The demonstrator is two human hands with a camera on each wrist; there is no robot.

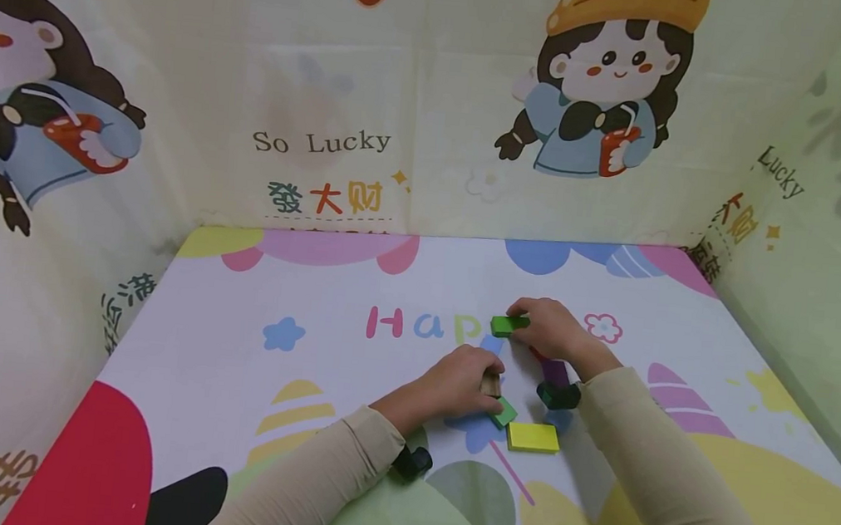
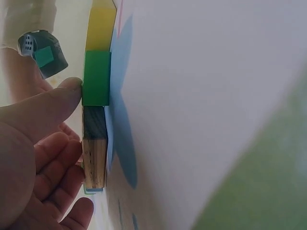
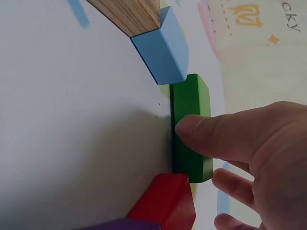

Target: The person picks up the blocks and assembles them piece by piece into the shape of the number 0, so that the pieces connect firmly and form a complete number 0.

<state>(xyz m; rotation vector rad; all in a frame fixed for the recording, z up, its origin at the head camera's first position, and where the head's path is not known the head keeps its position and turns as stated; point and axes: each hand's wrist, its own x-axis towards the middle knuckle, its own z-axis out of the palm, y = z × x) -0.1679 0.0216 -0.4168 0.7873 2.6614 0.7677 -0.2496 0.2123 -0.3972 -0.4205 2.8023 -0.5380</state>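
In the head view my left hand [image 1: 455, 380] is at the near-left side of a curved line of blocks. Its thumb touches a green block [image 2: 97, 79], and its loosely bent fingers lie along a wooden block [image 2: 94, 163]. A darker stretch [image 2: 94, 122] shows between these two. My right hand [image 1: 551, 331] pinches another green block [image 3: 187, 129] at the far side, thumb on its face; the fingertips behind are hidden. One end of that block is close to a blue block [image 3: 165, 48], the other to a red block [image 3: 165, 201].
A yellow block [image 1: 534, 437] lies at the near side, beside the left hand's green block. A purple block [image 1: 554, 374] is under the right forearm. Dark wrist cameras [image 1: 414, 463] hang below both wrists. Printed cloth [image 1: 427, 188] stands as walls around the patterned tabletop [image 1: 358, 290].
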